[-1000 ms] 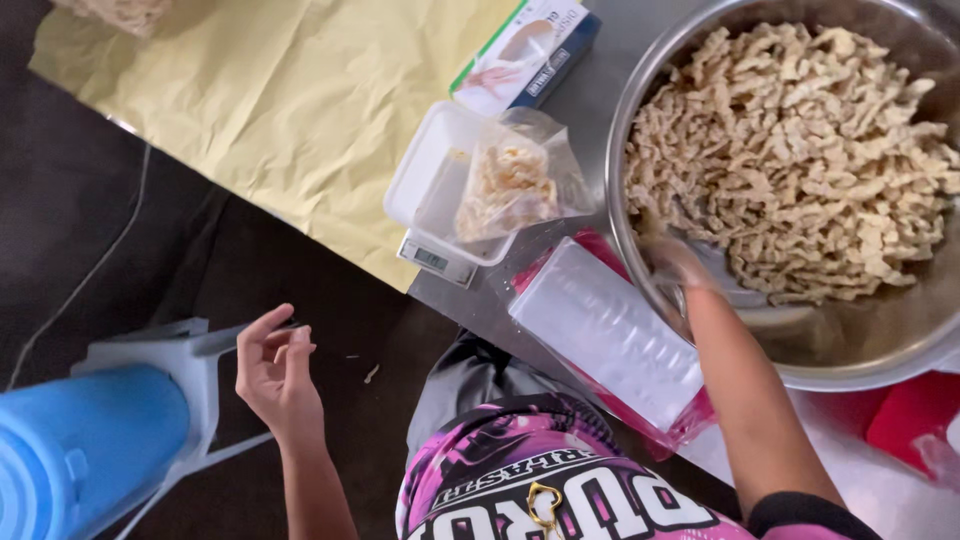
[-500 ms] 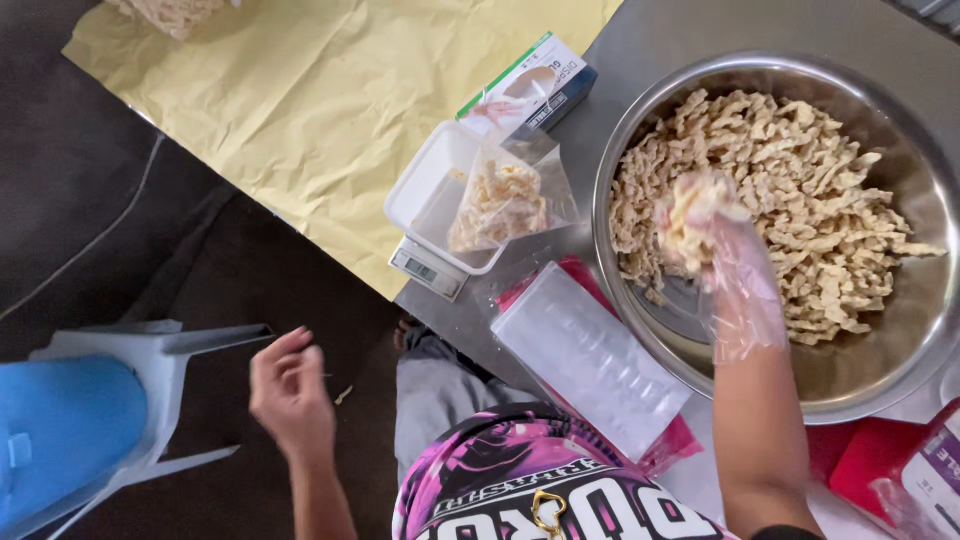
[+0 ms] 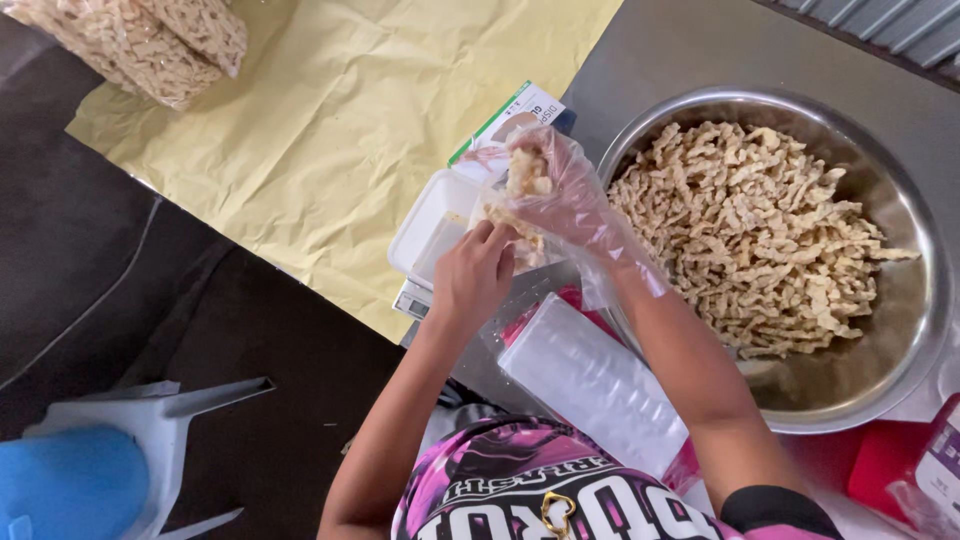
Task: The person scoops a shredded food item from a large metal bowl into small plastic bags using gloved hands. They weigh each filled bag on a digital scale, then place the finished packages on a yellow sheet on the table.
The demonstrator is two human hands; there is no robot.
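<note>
My right hand (image 3: 556, 196), in a clear plastic glove, holds a handful of pale twisted snack pieces over a small clear bag (image 3: 510, 240). My left hand (image 3: 472, 278) grips the near edge of that bag, which stands in a white container (image 3: 428, 226) on a small scale (image 3: 412, 300). A large steel bowl (image 3: 905, 320) at the right is filled with the same snack pieces (image 3: 760, 230).
A stack of clear empty bags (image 3: 590, 380) lies on something red at the table's near edge. Yellow paper (image 3: 330, 130) covers the left of the table, with filled snack bags (image 3: 130, 40) at the far left. A glove box (image 3: 505, 120) sits behind the container. A blue and white stool (image 3: 90, 470) stands below.
My right hand scooped snack pieces out of the bowl and carried them left over the small bag. My left hand rose from beside the stool and took hold of the bag.
</note>
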